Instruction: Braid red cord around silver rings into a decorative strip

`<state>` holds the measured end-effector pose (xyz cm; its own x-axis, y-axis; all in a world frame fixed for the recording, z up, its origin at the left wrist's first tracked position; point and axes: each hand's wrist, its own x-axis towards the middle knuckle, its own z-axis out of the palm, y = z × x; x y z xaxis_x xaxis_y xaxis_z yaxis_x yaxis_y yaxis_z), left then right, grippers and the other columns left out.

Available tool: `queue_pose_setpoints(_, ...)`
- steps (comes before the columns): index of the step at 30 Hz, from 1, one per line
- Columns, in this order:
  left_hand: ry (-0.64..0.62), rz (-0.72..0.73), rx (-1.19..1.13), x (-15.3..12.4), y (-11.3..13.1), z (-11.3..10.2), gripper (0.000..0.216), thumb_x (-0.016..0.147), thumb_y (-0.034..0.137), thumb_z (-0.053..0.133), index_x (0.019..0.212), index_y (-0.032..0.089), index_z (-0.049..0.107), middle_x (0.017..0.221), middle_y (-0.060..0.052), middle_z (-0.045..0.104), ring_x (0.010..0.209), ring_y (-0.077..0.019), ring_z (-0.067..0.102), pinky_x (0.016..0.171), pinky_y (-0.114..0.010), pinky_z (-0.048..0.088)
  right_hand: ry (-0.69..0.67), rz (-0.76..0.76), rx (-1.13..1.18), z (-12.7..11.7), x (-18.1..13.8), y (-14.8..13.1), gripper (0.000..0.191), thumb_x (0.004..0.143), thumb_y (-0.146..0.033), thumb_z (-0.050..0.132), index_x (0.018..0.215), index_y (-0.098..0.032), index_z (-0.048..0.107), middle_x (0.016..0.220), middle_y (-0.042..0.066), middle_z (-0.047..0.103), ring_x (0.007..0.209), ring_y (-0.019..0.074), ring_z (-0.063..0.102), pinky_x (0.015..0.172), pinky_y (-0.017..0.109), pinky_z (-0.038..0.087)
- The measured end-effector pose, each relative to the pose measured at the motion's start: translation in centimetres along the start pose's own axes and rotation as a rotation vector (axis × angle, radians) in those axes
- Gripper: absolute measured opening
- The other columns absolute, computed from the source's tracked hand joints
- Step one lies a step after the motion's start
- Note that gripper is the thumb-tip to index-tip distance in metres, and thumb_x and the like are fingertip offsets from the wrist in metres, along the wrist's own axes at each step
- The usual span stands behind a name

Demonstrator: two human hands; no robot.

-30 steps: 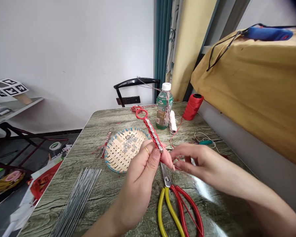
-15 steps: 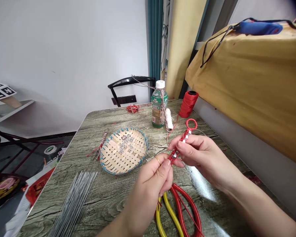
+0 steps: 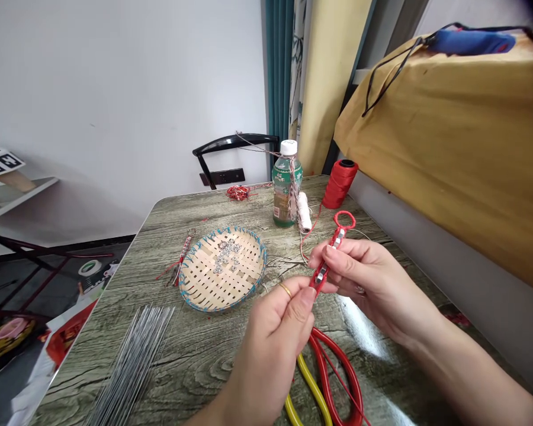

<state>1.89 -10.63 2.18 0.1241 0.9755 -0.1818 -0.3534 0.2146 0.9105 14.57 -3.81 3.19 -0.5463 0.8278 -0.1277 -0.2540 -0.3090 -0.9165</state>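
A red cord bracelet threaded with small silver nuts ends in a loop at its upper right. My right hand is closed around its middle, fingers wrapped over the braid. My left hand, with a gold ring on one finger, pinches the bracelet's lower end between thumb and forefinger. Both hands hover above the table, just over the red and yellow handles of a pair of scissors.
A woven basket with several silver nuts sits left of my hands. A bundle of thin metal wires lies front left. Behind stand a green bottle, a white spool and a red thread spool. A finished braid lies beside the basket.
The bracelet swung from pointing up-left over the basket to pointing up-right. My right hand took hold of its middle, and my left hand now covers the scissor blades.
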Motion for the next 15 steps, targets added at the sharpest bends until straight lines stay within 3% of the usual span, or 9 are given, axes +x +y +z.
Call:
queue_pose_setpoints(6, -0.037, -0.041, 0.200, -0.10, -0.02, -0.49, 0.028, 0.085, 0.037, 0.047, 0.102, 0.021, 0.063, 0.056, 0.007, 0.029, 0.048, -0.0075, 0.020, 0.044, -0.022, 0.017, 0.006, -0.009, -0.066, -0.01, -0.12, -0.16, 0.016, 0.076, -0.031, 0.063, 0.071, -0.016, 0.067, 0.067, -0.002, 0.061, 0.056, 0.0038, 0.051, 0.055, 0.014, 0.043)
queue_pose_setpoints(10, -0.018, 0.015, 0.391, -0.31, 0.13, -0.60, 0.026, 0.086, 0.035, 0.046, 0.098, 0.024, 0.067, 0.060, 0.004, 0.039, 0.053, -0.0095, 0.028, 0.050, -0.023, 0.027, -0.017, -0.039, -0.146, -0.07, -0.15, -0.27, 0.019, 0.076, -0.033, 0.064, 0.070, -0.015, 0.066, 0.066, -0.001, 0.059, 0.055, 0.0045, 0.048, 0.053, 0.016, 0.042)
queue_pose_setpoints(13, 0.018, 0.062, 0.355, -0.37, 0.15, -0.32, 0.025, 0.084, 0.035, 0.048, 0.090, 0.024, 0.070, 0.062, 0.001, 0.048, 0.058, -0.0119, 0.036, 0.057, -0.025, 0.031, -0.056, -0.021, -0.137, -0.15, -0.19, -0.36, 0.020, 0.077, -0.033, 0.063, 0.071, -0.015, 0.065, 0.064, -0.002, 0.056, 0.055, 0.0045, 0.048, 0.053, 0.016, 0.042)
queue_pose_setpoints(15, 0.089, 0.063, 0.246, -0.36, 0.02, -0.13, 0.027, 0.082, 0.040, 0.050, 0.081, 0.023, 0.072, 0.055, 0.001, 0.045, 0.054, -0.0123, 0.035, 0.054, -0.026, 0.031, -0.082, 0.002, -0.109, -0.14, -0.21, -0.43, 0.020, 0.077, -0.034, 0.062, 0.071, -0.015, 0.064, 0.066, -0.001, 0.056, 0.059, 0.0060, 0.051, 0.055, 0.018, 0.044)
